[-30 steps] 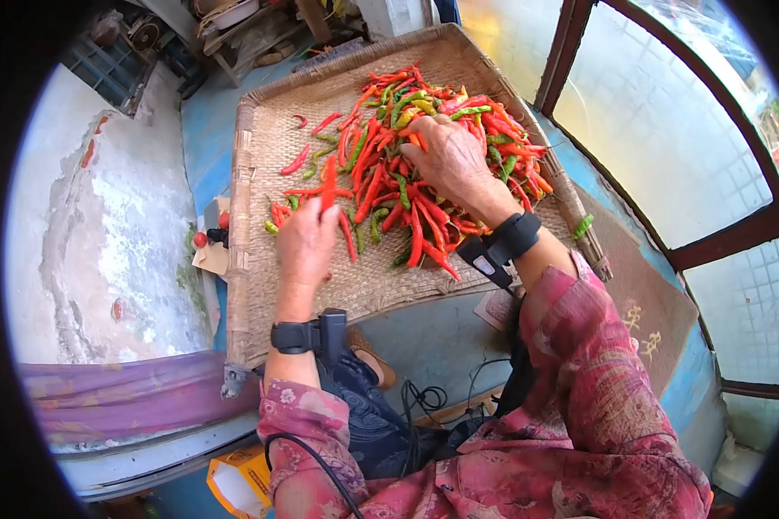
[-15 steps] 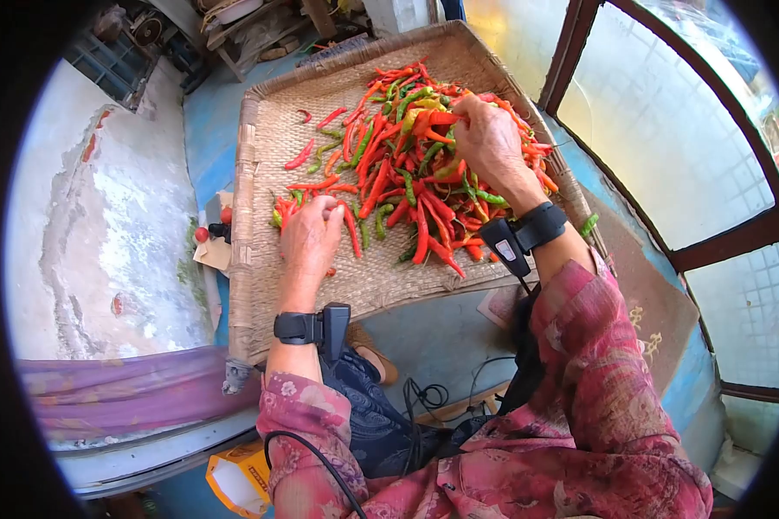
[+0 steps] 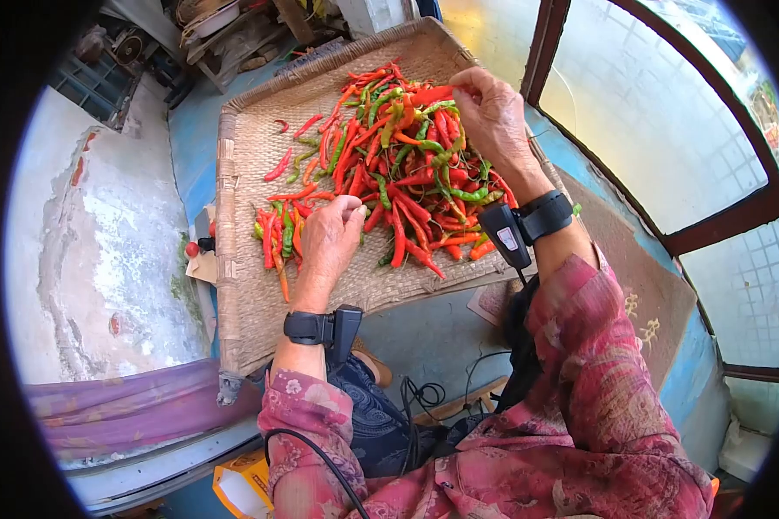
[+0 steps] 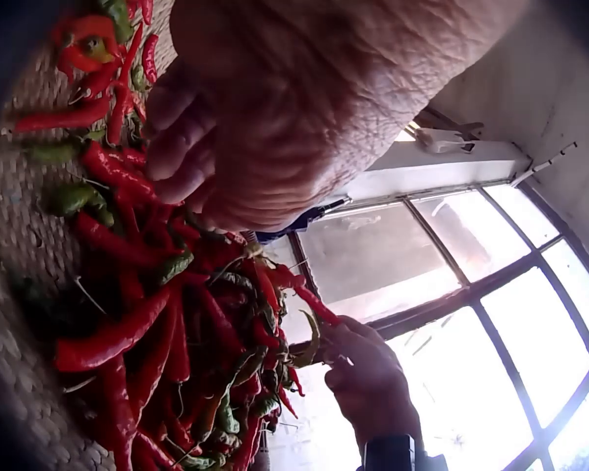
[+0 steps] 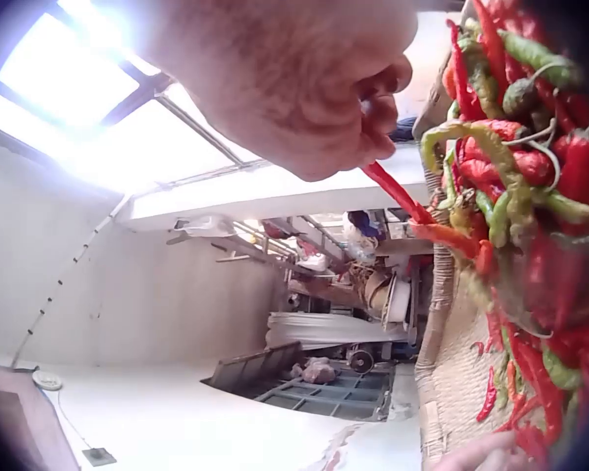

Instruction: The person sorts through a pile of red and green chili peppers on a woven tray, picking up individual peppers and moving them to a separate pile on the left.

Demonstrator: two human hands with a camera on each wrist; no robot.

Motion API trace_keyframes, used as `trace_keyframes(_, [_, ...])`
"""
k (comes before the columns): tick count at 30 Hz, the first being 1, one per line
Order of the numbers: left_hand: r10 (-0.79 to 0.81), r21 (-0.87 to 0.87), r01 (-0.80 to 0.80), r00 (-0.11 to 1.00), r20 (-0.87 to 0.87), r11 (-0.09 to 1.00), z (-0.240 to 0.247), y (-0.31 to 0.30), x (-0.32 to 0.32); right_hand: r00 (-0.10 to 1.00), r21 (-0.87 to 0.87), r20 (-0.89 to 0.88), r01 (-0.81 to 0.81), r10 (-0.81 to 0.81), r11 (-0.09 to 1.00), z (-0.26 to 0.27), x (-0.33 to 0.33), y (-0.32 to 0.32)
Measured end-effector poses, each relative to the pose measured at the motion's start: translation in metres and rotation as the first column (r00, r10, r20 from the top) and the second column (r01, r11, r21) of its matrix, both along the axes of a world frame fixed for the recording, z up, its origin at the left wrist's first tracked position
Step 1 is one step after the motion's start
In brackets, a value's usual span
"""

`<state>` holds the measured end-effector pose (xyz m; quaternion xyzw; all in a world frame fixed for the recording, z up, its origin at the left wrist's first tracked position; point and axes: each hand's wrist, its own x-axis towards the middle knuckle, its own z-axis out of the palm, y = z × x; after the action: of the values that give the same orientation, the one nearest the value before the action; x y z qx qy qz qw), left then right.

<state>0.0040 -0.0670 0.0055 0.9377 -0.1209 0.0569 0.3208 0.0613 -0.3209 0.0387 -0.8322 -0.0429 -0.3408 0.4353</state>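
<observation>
Red, chiefly: a heap of long chilli peppers (image 3: 398, 235), glossy and slender, some straight, some bent, with orange and green examples mixed in. Several of the green pods are curled and wrinkled; thin pale stems show in the right wrist view. Location: piled on a shallow woven tray (image 3: 249, 160) of straw-coloured weave with a raised, bound rim.

Smaller group: red, orange and green peppers (image 3: 277, 238) at the tray's left side, apart from the main heap. Loose pieces: a few singles on the bare weave towards the far left, including one red pod (image 3: 278, 165).

Right hand (image 3: 500, 121): thumb and fingers pinching one red pepper (image 5: 398, 193), smooth and narrow, above the heap's right side.

Left hand (image 3: 327, 242): fingers bent and drawn together, between the small group and the heap; cannot tell whether anything is pinched.

Also present: black wrist straps (image 3: 305, 327), pink patterned sleeves (image 3: 601, 346), frosted window panes (image 3: 658, 130).
</observation>
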Motion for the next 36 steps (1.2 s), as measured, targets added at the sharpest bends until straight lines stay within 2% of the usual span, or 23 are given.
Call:
trace_keyframes(2, [0.000,-0.038,-0.001,0.999,-0.041,0.999,0.001,-0.002,0.000,0.994,-0.002,0.084,0.068,-0.068,0.998,0.005,-0.002,-0.001])
trace_keyframes(4, [-0.004,-0.190,-0.010,0.997,-0.073,0.982,0.004,-0.006,0.001,0.995,-0.027,0.042,0.092,-0.091,0.995,0.008,-0.005,-0.002])
trace_keyframes(6, [-0.025,-0.223,0.009,0.997,-0.067,0.975,0.015,-0.011,0.000,0.974,0.084,0.193,0.103,-0.117,0.991,0.014,-0.008,0.001])
trace_keyframes(8, [-0.037,-0.253,0.021,0.998,-0.059,0.967,0.024,-0.013,-0.001,0.957,0.047,0.255,0.134,-0.141,0.990,0.025,-0.013,0.003])
trace_keyframes(10, [-0.009,-0.325,0.028,0.998,0.061,0.945,0.033,-0.020,-0.003,0.964,0.137,0.261,0.022,-0.057,0.990,0.031,-0.020,0.007])
trace_keyframes(11, [-0.010,-0.322,0.029,0.998,0.061,0.946,0.039,-0.025,-0.005,0.979,0.184,0.179,-0.135,0.102,0.974,0.033,-0.027,0.011])
trace_keyframes(13, [0.051,-0.225,0.023,0.947,0.316,0.974,0.061,-0.040,-0.011,0.925,0.235,0.088,-0.380,0.370,0.894,0.035,-0.033,0.021])
trace_keyframes(16, [-0.075,-0.123,0.097,0.982,0.171,0.988,0.053,-0.040,-0.006,0.835,0.234,-0.057,-0.522,0.547,0.820,0.040,-0.044,0.024])
trace_keyframes(17, [-0.087,-0.235,0.101,0.994,0.069,0.967,0.040,-0.039,-0.002,0.834,0.231,-0.059,-0.524,0.549,0.820,0.039,-0.042,0.024])
trace_keyframes(20, [0.015,-0.269,-0.023,0.999,-0.031,0.963,0.039,-0.040,-0.006,0.820,0.319,0.000,-0.542,0.572,0.777,0.027,-0.032,0.022])
trace_keyframes(22, [0.025,-0.317,-0.030,0.999,-0.019,0.948,0.036,-0.025,-0.001,0.859,0.089,-0.079,-0.499,0.505,0.862,0.017,-0.021,0.012])
trace_keyframes(23, [0.094,-0.362,-0.111,0.994,-0.063,0.926,0.036,-0.016,0.003,0.925,-0.196,-0.124,-0.377,0.359,0.905,0.011,-0.019,0.008])
trace_keyframes(24, [0.162,-0.401,-0.194,0.980,-0.112,0.895,0.036,-0.005,0.005,0.923,-0.196,-0.126,-0.382,0.363,0.903,0.005,-0.019,0.004])
trace_keyframes(25, [0.167,-0.400,-0.199,0.979,-0.114,0.894,0.037,0.006,0.006,0.952,-0.466,-0.186,-0.305,0.244,0.830,-0.004,-0.020,0.001])
trace_keyframes(26, [0.228,-0.356,-0.241,0.971,-0.078,0.903,0.040,0.018,0.007,0.972,-0.700,-0.206,-0.226,0.111,0.678,-0.012,-0.021,-0.002])
trace_keyframes(28, [0.288,-0.312,-0.285,0.957,-0.038,0.906,0.039,0.045,0.011,0.966,-0.668,-0.214,-0.251,0.142,0.701,-0.017,-0.018,-0.003])
trace_keyframes(29, [0.363,-0.076,-0.361,0.932,0.009,0.929,0.032,0.061,0.015,0.968,-0.667,-0.211,-0.246,0.138,0.703,-0.014,-0.018,-0.004])
trace_keyframes(30, [0.424,0.161,-0.430,0.903,0.073,0.888,0.025,0.074,0.017,0.969,-0.665,-0.207,-0.241,0.136,0.707,-0.012,-0.017,-0.004])
trace_keyframes(31, [0.427,0.165,-0.433,0.901,0.075,0.886,0.018,0.082,0.015,0.970,-0.641,-0.180,-0.243,0.165,0.728,-0.012,-0.015,-0.005])
trace_keyframes(32, [0.384,0.203,-0.419,0.903,0.192,0.885,0.012,0.088,0.012,0.969,-0.638,-0.181,-0.245,0.168,0.730,-0.013,-0.015,-0.004])
trace_keyframes(33, [0.329,0.239,-0.406,0.894,0.304,0.882,0.008,0.091,0.010,0.982,-0.614,-0.108,-0.189,0.156,0.766,-0.009,-0.017,-0.002])
trace_keyframes(34, [0.327,0.238,-0.404,0.894,0.306,0.883,0.004,0.092,0.012,0.990,-0.586,-0.033,-0.131,0.138,0.799,-0.004,-0.018,-0.001])
trace_keyframes(36, [0.195,0.111,-0.250,0.911,0.363,0.962,0.000,0.091,0.016,0.992,-0.526,0.038,-0.081,0.118,0.847,0.008,-0.022,0.012])
